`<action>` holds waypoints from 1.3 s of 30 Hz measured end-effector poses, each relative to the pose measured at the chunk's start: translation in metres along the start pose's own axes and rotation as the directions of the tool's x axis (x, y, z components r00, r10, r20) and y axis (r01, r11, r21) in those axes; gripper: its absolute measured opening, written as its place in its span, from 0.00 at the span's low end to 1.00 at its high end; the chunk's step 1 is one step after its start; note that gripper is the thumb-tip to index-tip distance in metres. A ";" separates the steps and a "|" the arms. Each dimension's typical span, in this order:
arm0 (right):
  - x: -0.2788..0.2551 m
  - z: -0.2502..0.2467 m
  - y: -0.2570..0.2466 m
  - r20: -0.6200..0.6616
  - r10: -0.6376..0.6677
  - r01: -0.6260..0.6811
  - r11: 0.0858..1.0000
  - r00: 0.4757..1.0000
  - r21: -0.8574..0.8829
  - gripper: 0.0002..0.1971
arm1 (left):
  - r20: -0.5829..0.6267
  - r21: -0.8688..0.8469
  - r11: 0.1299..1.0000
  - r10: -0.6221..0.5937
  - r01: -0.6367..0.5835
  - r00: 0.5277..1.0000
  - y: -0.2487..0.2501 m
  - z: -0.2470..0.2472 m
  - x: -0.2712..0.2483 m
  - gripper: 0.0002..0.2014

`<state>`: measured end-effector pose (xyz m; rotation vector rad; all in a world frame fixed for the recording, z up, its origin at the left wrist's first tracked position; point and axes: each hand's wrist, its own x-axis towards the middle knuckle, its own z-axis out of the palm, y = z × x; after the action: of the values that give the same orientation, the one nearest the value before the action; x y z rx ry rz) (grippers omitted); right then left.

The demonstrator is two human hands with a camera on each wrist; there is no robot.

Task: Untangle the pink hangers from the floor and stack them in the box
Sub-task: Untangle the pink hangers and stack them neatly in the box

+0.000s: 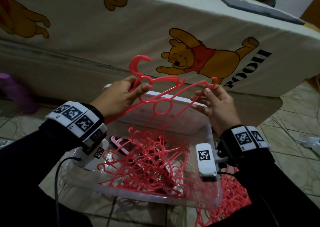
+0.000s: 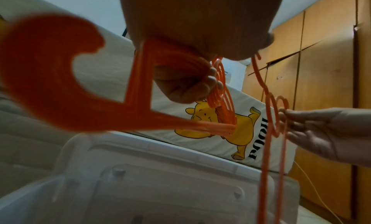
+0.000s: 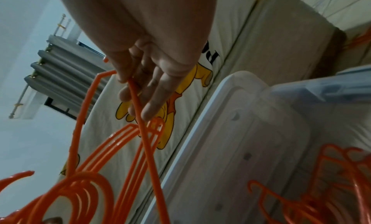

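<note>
Hangers [image 1: 152, 88] hang tangled above the box [image 1: 213, 200], the left hand [image 1: 119, 97] gripping a bunch below the hooks, the right hand [image 1: 216, 102] pinching one thin bar. More fill the box; others lie on the floor [image 1: 232, 202] beside it. Lid [image 1: 181, 112] leans against the bed [image 1: 121, 41] behind.

We see a dim, flat indoor light with soft shadows. Wide-angle bending curves the bed [image 1: 103, 41] edges, and the hanger hook [image 2: 46, 72] nearest the left wrist camera is blurred and out of focus.
</note>
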<state>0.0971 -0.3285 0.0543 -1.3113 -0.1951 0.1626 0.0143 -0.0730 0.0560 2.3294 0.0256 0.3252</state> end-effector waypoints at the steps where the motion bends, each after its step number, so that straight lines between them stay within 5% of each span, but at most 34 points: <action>1: 0.001 0.001 0.002 -0.011 0.026 -0.026 0.999 1.000 0.046 0.05 | 0.024 -0.066 0.998 0.008 -0.007 1.000 0.002 0.002 -0.001 0.33; 3: 0.003 0.003 0.005 -0.054 0.079 -0.072 0.991 0.995 0.113 0.04 | 0.067 -0.161 0.987 0.036 -0.025 0.997 0.007 0.004 -0.003 0.34; 11: 0.004 0.014 0.019 -0.068 0.236 -0.214 0.947 0.969 0.237 0.04 | 0.100 -0.058 0.996 0.070 -0.064 0.993 0.005 0.015 -0.003 0.14; 13: 0.003 0.018 0.023 -0.096 0.274 -0.257 0.954 0.957 0.157 0.01 | 0.111 0.005 0.998 0.059 -0.060 0.992 0.003 0.015 -0.001 0.11; 15: 0.003 0.016 0.028 -0.175 0.257 -0.282 0.950 0.950 -0.134 0.11 | 0.108 0.019 0.997 0.066 -0.068 0.992 0.002 0.016 -0.001 0.05; 16: 0.004 0.014 0.031 -0.221 0.177 -0.252 0.887 0.959 -0.386 0.18 | 0.103 0.014 0.998 0.065 -0.067 0.993 0.002 0.016 -0.002 0.06; 18: 0.003 0.012 0.034 -0.168 -0.122 -0.063 0.599 0.978 -0.798 0.25 | 0.107 0.020 0.998 0.050 -0.052 0.993 0.002 0.017 -0.004 0.11; 20: -0.003 0.017 0.033 0.097 -0.373 0.224 0.312 0.923 -0.923 0.21 | 0.125 0.045 0.998 0.038 -0.044 0.991 0.004 0.018 -0.005 0.13; 22: -0.008 0.024 0.031 0.308 -0.433 0.397 0.128 0.847 -0.909 0.16 | 0.144 0.076 0.996 0.041 -0.052 0.989 0.006 0.020 -0.006 0.07; 31: -0.014 0.025 0.019 0.547 -0.451 0.599 -0.034 0.705 -0.800 0.07 | 0.239 0.113 0.994 -0.022 -0.005 0.971 0.006 0.021 -0.006 0.19; 34: -0.013 0.019 0.019 0.562 -0.421 0.579 -0.101 0.712 -0.809 0.04 | 0.249 0.058 0.998 -0.020 0.006 0.968 0.008 0.018 -0.007 0.21; 39: -0.010 0.013 0.020 0.549 -0.350 0.576 -0.033 0.759 -0.817 0.05 | 0.239 0.123 0.992 -0.062 0.034 0.969 0.007 0.012 -0.006 0.33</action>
<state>0.0837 -0.3134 0.0380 -2.5001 -1.0900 -0.6104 0.0110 -0.0865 0.0515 2.4660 -0.0193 0.0125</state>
